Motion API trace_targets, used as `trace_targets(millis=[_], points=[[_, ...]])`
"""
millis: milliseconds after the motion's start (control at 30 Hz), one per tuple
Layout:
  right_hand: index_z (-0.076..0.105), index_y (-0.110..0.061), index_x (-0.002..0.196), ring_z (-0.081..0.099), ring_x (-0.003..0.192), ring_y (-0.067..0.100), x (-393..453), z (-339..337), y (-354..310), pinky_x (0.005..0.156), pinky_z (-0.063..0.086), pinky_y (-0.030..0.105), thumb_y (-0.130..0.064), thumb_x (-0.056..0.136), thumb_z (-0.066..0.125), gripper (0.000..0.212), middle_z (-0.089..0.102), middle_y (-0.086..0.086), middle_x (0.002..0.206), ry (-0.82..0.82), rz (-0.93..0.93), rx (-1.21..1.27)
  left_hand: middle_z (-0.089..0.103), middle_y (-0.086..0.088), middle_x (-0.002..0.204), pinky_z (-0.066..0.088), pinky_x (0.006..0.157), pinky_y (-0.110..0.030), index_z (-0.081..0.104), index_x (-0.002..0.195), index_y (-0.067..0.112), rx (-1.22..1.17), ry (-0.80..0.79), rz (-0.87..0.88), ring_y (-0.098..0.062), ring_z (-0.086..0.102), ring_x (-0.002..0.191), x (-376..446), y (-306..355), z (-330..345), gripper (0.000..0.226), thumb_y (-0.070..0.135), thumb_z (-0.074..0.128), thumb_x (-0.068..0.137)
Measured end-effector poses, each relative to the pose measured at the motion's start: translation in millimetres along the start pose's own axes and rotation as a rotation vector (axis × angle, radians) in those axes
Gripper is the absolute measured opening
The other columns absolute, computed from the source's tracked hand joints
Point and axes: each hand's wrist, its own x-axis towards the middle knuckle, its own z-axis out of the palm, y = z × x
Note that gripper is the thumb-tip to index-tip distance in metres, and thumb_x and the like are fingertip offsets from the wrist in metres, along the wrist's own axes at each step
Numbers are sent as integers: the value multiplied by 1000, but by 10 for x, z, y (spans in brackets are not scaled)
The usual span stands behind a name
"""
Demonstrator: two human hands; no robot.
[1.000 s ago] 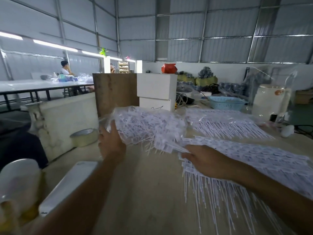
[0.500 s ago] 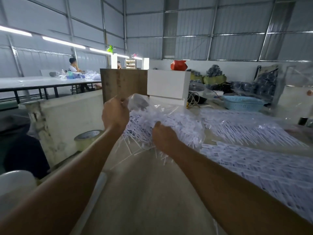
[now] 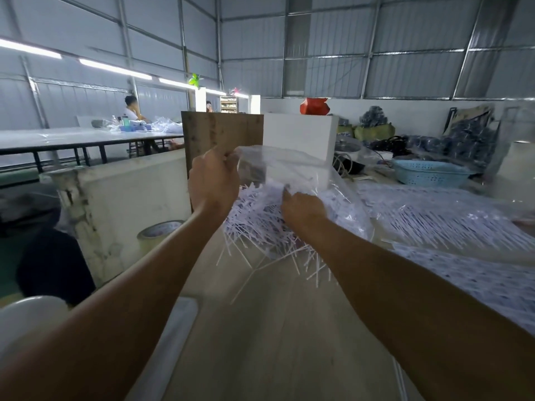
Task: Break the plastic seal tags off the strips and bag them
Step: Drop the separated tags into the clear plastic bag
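Up close in the head view, the left hand (image 3: 213,180) clenches the rim of the clear plastic bag (image 3: 292,166), lifting it just in front of the white box (image 3: 301,134). Below the box, the right hand (image 3: 302,208) has its fingers curled around the white seal tags (image 3: 260,224) at the bag's mouth. Right of the box, more strips (image 3: 451,218) lie on the wooden table (image 3: 283,337) before a blue basket (image 3: 428,172).
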Motion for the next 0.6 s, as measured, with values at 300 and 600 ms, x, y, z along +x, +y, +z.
trace_targets(millis=[300, 600], points=[[32, -18, 153, 64, 107, 34, 271, -117, -462, 89, 49, 40, -34, 108, 16, 51, 63, 20, 126, 101, -175, 214, 67, 6, 80, 42, 53, -20, 69, 97, 22, -16, -45, -11, -7, 59, 63, 38, 12, 5, 20, 28, 50, 102], [6, -14, 159, 37, 141, 33, 460, -118, 285, 107, 38, 36, -22, 102, 51, 73, 27, 20, 159, -349, -86, 263, 62, -6, 122, 58, 78, -46, 47, 131, 20, 179, -273, 112, -24, 64, 97, -153, -99, -75, 51, 51, 60, 93]])
